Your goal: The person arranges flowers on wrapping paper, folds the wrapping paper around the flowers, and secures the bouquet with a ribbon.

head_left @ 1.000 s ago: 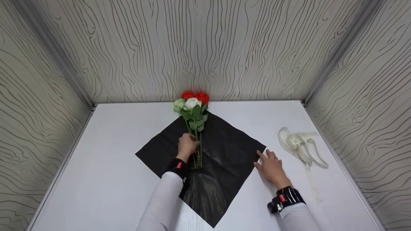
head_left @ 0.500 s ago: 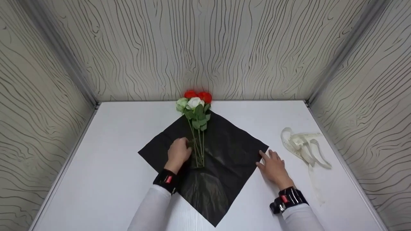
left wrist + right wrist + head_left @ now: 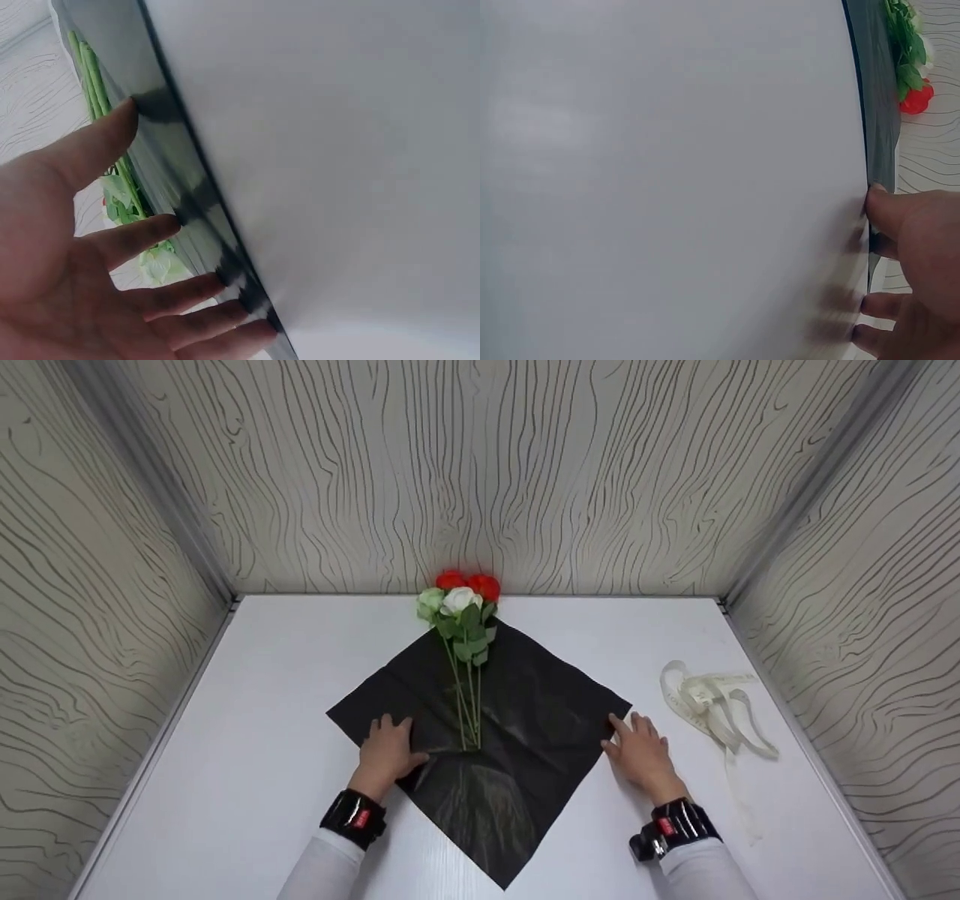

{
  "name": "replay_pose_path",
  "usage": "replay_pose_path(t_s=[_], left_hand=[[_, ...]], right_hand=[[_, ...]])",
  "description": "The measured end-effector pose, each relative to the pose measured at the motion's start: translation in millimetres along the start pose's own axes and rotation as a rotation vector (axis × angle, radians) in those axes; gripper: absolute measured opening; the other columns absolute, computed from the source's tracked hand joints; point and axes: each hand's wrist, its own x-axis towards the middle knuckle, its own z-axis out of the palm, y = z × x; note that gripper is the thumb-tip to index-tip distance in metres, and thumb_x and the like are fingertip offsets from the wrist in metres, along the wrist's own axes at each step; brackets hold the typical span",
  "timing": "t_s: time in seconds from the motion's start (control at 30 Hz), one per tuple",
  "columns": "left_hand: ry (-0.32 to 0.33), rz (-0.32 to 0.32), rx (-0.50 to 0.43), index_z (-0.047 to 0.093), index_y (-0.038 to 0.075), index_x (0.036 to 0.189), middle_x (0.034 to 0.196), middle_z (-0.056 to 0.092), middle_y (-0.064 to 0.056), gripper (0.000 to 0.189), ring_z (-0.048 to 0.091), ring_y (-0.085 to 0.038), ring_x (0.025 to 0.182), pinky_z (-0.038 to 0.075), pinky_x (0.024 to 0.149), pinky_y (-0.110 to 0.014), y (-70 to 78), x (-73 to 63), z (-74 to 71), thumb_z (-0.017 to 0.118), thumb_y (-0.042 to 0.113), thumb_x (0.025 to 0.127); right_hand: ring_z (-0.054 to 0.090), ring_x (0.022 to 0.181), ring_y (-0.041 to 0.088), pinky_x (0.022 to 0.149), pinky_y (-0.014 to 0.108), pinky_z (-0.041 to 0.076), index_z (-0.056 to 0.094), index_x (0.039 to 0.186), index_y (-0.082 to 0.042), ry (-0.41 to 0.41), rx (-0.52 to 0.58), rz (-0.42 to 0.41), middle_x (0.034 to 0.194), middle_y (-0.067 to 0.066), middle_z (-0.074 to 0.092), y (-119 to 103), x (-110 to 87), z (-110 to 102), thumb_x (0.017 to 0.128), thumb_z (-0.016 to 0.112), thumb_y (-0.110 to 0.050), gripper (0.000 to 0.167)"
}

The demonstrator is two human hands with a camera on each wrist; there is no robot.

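Note:
A black square sheet of wrapping paper [image 3: 547, 682] lies turned like a diamond on the white table. On it rest several artificial roses [image 3: 461, 600], red, white and pale green, their heads past the sheet's far corner and their green stems [image 3: 470, 712] pointing toward me. My left hand [image 3: 384, 754] touches the sheet's lower left edge, fingers spread. In the left wrist view its fingertips [image 3: 172, 223] meet the paper. At the right corner my right hand [image 3: 641, 754] rests its thumb and index finger on the paper's edge, the other fingers beside it on the table.
A loosely coiled cream ribbon [image 3: 712, 705] with printed letters lies on the white table [image 3: 247, 780] to the right, one end trailing toward me. Wood-grain patterned walls [image 3: 480, 472] enclose the table at the back and both sides.
My left hand has let go of the stems and moved left and toward me to the sheet's edge, its fingers spreading. The right hand stays at the right corner.

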Motion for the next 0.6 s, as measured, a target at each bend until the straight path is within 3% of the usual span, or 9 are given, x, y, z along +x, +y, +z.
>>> replay_pose_path(t_s=[0.23,0.37,0.5,0.6], left_hand=[[0.001,-0.009,0.036,0.05,0.007,0.124,0.125,0.039,-0.025,0.07,0.036,-0.043,0.115,0.04,0.078,-0.055,-7.2,0.2,-1.6,0.071,0.045,0.069],[0.052,0.031,0.049,0.05,0.005,0.123,0.122,0.042,-0.026,0.069,0.039,-0.042,0.113,0.04,0.078,-0.054,-11.0,-3.4,1.1,0.071,0.044,0.07],[0.107,0.113,0.023,0.05,0.004,0.123,0.121,0.042,-0.026,0.065,0.04,-0.041,0.112,0.04,0.081,-0.052,-10.2,-9.4,1.0,0.071,0.039,0.072],[0.087,0.239,-0.026,0.05,0.007,0.123,0.124,0.042,-0.022,0.059,0.04,-0.037,0.114,0.038,0.087,-0.049,-6.6,-16.8,-1.3,0.07,0.034,0.074]], right_hand=[[0.024,0.119,0.049,0.089,0.065,0.021,0.04,0.132,-0.007,0.012,0.048,0.008,0.132,0.032,0.023,1,0.2,1,0.085,0.055,-0.037,0.057],[0.026,0.117,0.051,0.088,0.063,0.024,0.035,0.135,-0.01,0.06,0.14,-0.008,0.132,0.032,0.02,4,1.9,-1,0.086,0.054,-0.037,0.059],[0.025,0.119,0.047,0.091,0.057,0.026,0.034,0.136,-0.013,0.132,0.213,-0.045,0.134,0.028,0.022,3,2.7,-4,0.086,0.056,-0.034,0.058],[0.029,0.12,0.041,0.094,0.051,0.028,0.047,0.127,-0.01,0.162,0.231,-0.129,0.132,0.022,0.031,-4,1.0,-6,0.084,0.061,-0.029,0.049]])
